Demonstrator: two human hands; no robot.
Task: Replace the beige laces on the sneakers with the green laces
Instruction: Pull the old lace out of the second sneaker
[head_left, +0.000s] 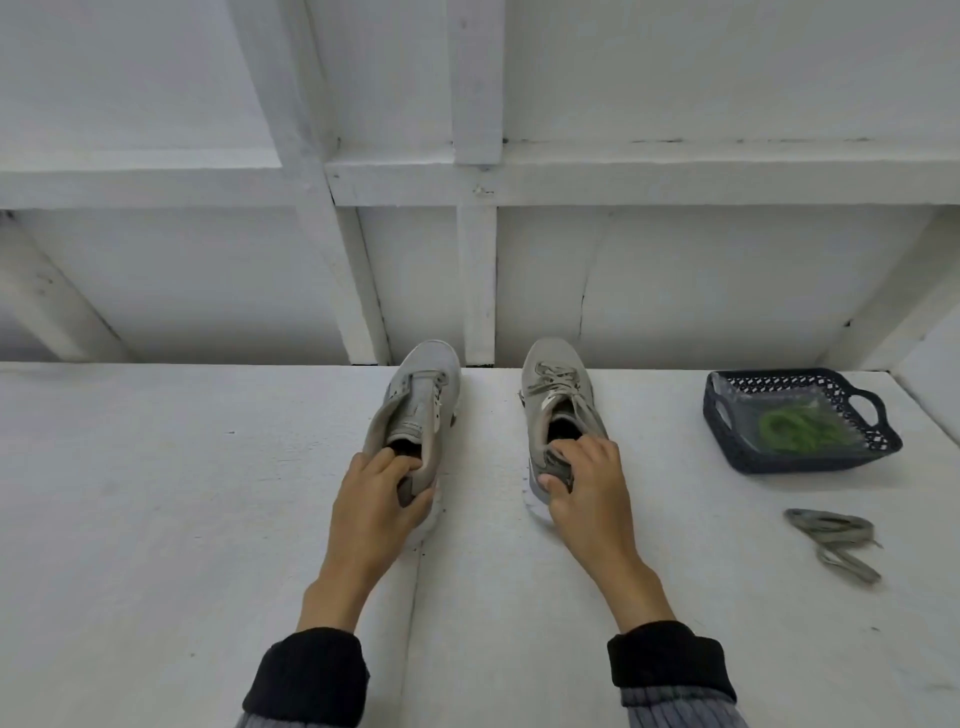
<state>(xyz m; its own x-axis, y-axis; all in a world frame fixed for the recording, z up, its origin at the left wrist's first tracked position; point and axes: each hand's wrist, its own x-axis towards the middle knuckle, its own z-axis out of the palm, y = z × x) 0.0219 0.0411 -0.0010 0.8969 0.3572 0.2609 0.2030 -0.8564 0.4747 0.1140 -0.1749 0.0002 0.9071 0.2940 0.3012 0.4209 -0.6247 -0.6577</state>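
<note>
Two grey-beige sneakers stand side by side on the white table, toes pointing away from me. My left hand (375, 499) grips the heel of the left sneaker (421, 400), which shows no lace. Fingers of my right hand (584, 486) curl over the heel collar of the right sneaker (558, 395), thumb against its side; this shoe is still threaded with a beige lace (556, 379). A loose beige lace (834, 538) lies bunched on the table at the right. The green laces (797, 428) sit coiled in a dark blue basket (748, 457).
The white table (182, 493) runs up to a white wooden wall frame just behind the sneakers' toes. The basket stands at the far right, near a white wall.
</note>
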